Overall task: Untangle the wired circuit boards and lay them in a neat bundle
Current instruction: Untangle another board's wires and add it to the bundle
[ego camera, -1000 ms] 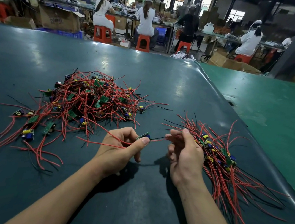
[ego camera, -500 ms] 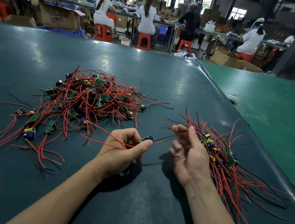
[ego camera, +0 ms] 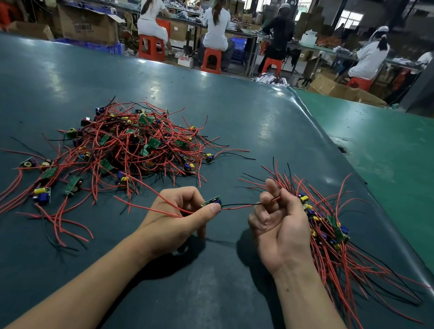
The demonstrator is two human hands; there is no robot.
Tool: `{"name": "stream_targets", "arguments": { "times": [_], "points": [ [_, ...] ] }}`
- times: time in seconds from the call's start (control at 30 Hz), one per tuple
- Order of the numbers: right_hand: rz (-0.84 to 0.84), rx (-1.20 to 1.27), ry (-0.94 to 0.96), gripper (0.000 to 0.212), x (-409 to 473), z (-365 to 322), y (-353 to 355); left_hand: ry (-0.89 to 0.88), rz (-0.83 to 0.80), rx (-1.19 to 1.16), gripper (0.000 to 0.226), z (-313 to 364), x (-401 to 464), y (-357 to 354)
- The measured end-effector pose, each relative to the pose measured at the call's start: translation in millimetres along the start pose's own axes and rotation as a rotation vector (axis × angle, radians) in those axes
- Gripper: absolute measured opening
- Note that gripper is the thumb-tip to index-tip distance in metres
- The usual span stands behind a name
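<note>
Left hand (ego camera: 177, 214), lower centre of frame, pinches one small circuit board (ego camera: 211, 201) between thumb and forefinger; red leads trail from it back across the palm toward the left. Right hand (ego camera: 277, 221), just right of it, fingers curled, grips the free ends of that board's leads (ego camera: 238, 206), one black and one red.

Board and leads lie stretched between the two hands, long axis roughly left to right across the frame, lifted clear of the desk (ego camera: 194, 298).

Key relation: the sorted bundle (ego camera: 333, 233) lies directly behind and to the right of the right hand, touching or nearly touching its back. Its wires run on a diagonal from upper left to lower right, boards clustered mid-length. The right hand is plainly the nearer one. My read is that the held board must swing rightward and turn onto that diagonal to lie in line with the rest.

Tangled pile (ego camera: 136, 143) sits in the centre left of the frame, well apart from the bundle, nearer the left hand. Loose boards and wires straggle from it toward the lower left.

Counts: two hands, one board in hand, one tangled pile, one bundle. Boards in each heap too overlapped to count; the pile looks the larger. Judged progress: well short of half.

Background, top of frame: people seated on orange stools (ego camera: 212, 60) at other benches.
</note>
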State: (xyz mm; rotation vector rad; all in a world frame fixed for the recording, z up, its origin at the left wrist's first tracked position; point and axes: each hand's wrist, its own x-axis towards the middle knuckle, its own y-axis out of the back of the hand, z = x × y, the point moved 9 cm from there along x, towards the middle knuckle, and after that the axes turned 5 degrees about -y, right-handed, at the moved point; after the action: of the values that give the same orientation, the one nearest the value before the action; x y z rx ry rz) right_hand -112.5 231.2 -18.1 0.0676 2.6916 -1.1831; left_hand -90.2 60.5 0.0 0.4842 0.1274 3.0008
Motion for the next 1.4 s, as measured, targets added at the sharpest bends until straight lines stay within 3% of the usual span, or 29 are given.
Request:
{"name": "stream_targets", "arguments": {
  "times": [0.17, 0.33, 0.5, 0.67, 0.83, 0.9, 1.1, 1.3, 1.4],
  "points": [
    [-0.006, -0.083, 0.011, 0.035, -2, -1, 0, 0.005, 0.021, 0.017, 0.031, -1, 0, 1],
    [0.039, -0.202, 0.075, 0.026, -5, -4, -2, 0.034, 0.203, -0.072, 0.030, -5, 4, 17],
    [0.091, -0.099, 0.077, 0.025, -6, -5, 4, 0.041, 0.129, -0.073, 0.030, -7, 6, 12],
    [-0.038, -0.015, 0.034, 0.025, -6, -1, -3, 0.036, 0.052, -0.056, 0.030, -8, 6, 5],
    [-0.019, -0.181, 0.019, 0.017, -5, 0, -3, 0.062, 0.177, -0.135, 0.028, -11, 9, 16],
    [-0.035, -0.254, -0.017, 0.028, -7, 6, -8, 0.082, 0.211, -0.142, 0.027, -12, 10, 19],
    [-0.064, -0.522, -0.127, 0.016, -12, 29, -15, 0.101, 0.124, -0.109, 0.030, -10, 6, 9],
    [-0.073, -0.579, -0.121, 0.018, -11, 33, -16, 0.060, 0.058, -0.116, 0.030, -3, 7, 3],
    [-0.056, -0.467, -0.123, 0.018, -11, 31, -17, 0.016, -0.007, -0.062, 0.032, 0, 7, -2]
  ]
}}
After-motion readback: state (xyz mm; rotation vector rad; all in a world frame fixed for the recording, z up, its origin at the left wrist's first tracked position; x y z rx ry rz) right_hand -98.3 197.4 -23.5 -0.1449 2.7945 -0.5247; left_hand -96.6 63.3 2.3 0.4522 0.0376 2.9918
